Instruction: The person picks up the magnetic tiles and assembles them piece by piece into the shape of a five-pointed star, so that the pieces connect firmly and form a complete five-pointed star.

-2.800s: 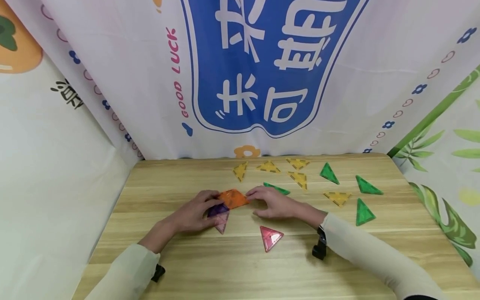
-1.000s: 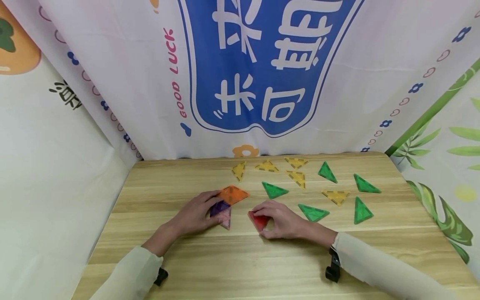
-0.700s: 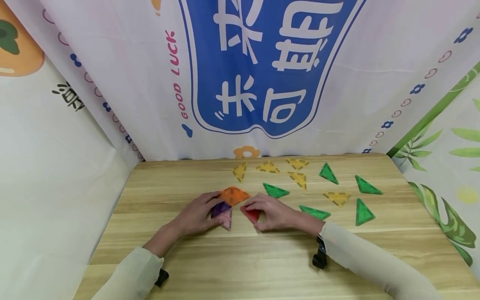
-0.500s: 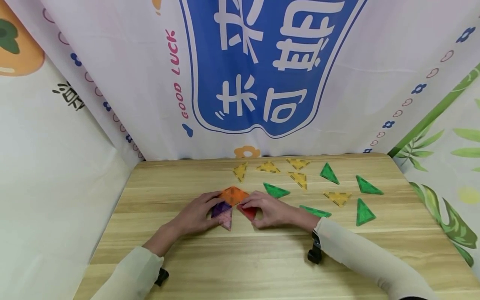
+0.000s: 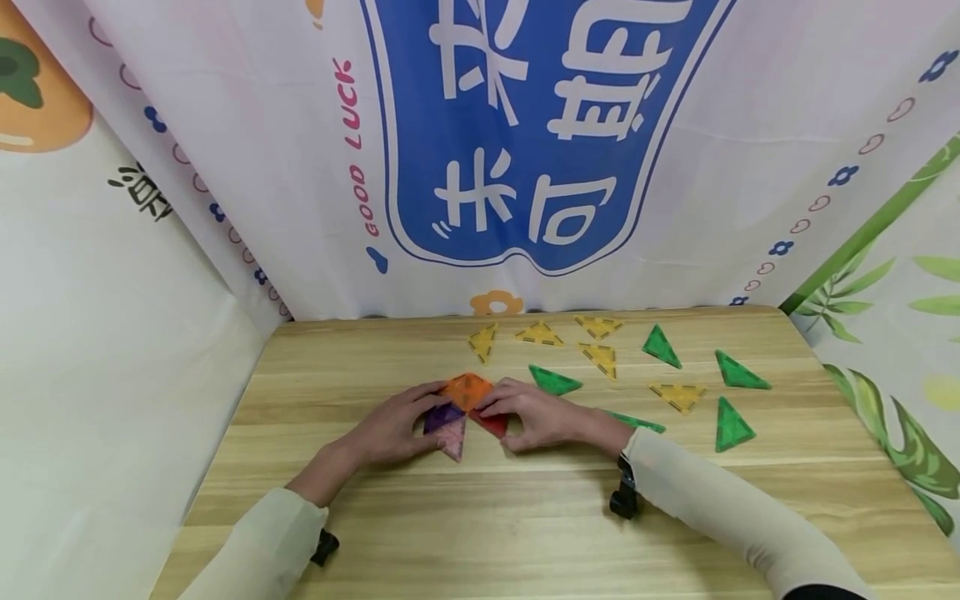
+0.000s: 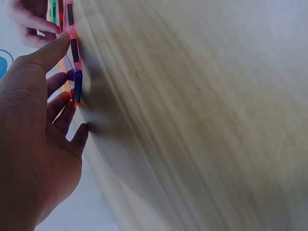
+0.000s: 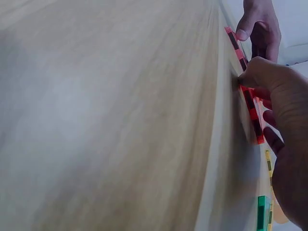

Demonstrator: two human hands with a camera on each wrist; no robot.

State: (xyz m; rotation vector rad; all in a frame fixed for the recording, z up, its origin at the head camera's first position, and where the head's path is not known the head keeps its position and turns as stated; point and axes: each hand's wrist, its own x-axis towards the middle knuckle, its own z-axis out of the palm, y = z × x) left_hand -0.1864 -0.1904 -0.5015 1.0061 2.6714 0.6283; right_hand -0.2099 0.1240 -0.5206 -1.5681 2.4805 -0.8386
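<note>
Flat on the table lie joined translucent magnetic tiles: two orange triangles (image 5: 468,389), a purple triangle (image 5: 442,415) below left and a pink triangle (image 5: 453,437) under that. My left hand (image 5: 390,429) holds this group at its left side, thumb on the pink tile and fingers by the purple and orange ones. My right hand (image 5: 543,412) pinches a red triangular magnetic tile (image 5: 491,423) between thumb and fingers. That red tile touches or nearly touches the orange tiles' lower right edge. In the right wrist view the red tile (image 7: 253,115) lies close to the tabletop. Fingers partly cover the tiles.
Several yellow triangle tiles (image 5: 540,333) lie along the back of the wooden table (image 5: 480,525). Several green triangle tiles (image 5: 733,425) are spread to the right, one partly under the right forearm. A printed cloth (image 5: 322,275) hangs behind the table.
My right hand left the orange tiles, picked up the red tile nearer the front, and brought it up and left against the group. The left hand stayed on the tiles.
</note>
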